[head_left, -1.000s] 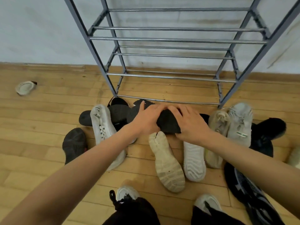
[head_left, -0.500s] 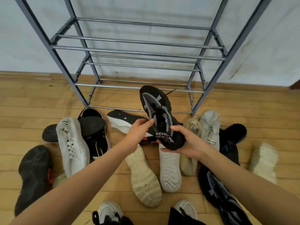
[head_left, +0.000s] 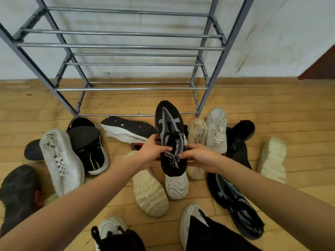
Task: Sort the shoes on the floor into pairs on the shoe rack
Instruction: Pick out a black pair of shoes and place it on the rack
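Since half a second back, left hand has joined the right hand on the black knit shoe, now gripped from both sides and turned toe-away, laces up; before that only the right held it while the left reached in.

Shoe rack: grey metal, far centre against the white wall, all visible rails bare. Wooden floor runs under everything.

Black knit shoe is lifted above the pile, centre, toe pointing at the rack's lowest rail, heel toward the camera. Left-hand fingers wrap the collar from the left, right-hand fingers curl on from the right; both clamped on it.

Matching black knit shoe lies on the floor near right, under the right forearm. White knit sneaker left, upper showing. Dark shoe near left edge. Black trainer with a white sole edge just right of the white sneaker. Overturned black-soled shoe left of the held shoe. Two cream soles face up below the hands. Pair of cream sneakers right of the held shoe, side by side, touching. Black shoe beyond them. Cream sole far right.
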Demonstrator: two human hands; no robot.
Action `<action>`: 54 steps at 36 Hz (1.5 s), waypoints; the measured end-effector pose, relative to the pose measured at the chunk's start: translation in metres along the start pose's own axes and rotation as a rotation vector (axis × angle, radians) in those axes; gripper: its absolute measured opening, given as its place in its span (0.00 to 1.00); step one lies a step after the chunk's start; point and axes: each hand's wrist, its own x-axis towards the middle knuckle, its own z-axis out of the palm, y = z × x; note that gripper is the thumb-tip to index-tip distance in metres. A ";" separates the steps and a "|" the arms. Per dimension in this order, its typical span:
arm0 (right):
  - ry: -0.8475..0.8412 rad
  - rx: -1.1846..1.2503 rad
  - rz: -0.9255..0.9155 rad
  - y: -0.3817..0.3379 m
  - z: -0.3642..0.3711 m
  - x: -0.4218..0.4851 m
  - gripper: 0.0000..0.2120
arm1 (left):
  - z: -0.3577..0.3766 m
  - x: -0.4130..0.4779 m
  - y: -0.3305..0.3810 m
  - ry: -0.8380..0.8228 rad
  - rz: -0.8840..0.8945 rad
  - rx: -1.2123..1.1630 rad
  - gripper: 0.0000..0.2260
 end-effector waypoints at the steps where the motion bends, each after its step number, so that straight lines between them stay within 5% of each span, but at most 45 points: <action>1: 0.010 -0.012 0.008 0.004 -0.003 0.000 0.17 | 0.004 0.001 -0.001 -0.019 -0.001 0.024 0.31; 7: 0.081 -0.122 -0.022 0.017 -0.030 -0.010 0.18 | 0.032 0.006 -0.002 -0.151 -0.005 0.104 0.34; 12: 0.463 -0.559 -0.198 0.025 -0.085 -0.020 0.15 | 0.058 0.023 -0.010 -0.148 0.032 0.232 0.35; 15: 0.595 -0.674 -0.151 0.042 -0.125 -0.027 0.16 | 0.072 0.030 -0.018 -0.184 0.031 0.283 0.33; 20: 0.491 -0.734 0.094 0.084 -0.159 -0.043 0.13 | 0.087 0.038 -0.032 -0.220 0.002 0.304 0.32; 27: 0.217 -1.058 0.431 0.142 -0.135 -0.041 0.20 | 0.087 0.047 -0.043 -0.156 -0.008 0.278 0.36; 37: 0.418 -1.249 0.252 0.153 -0.136 -0.048 0.07 | 0.078 0.043 -0.052 -0.085 -0.031 0.259 0.36; 46: 0.229 -1.376 -0.024 0.110 -0.160 -0.070 0.06 | 0.054 0.035 -0.044 0.006 -0.024 0.217 0.35; 54: 0.313 -1.098 -0.272 0.060 -0.156 -0.081 0.04 | 0.020 0.036 -0.036 0.110 0.018 0.251 0.27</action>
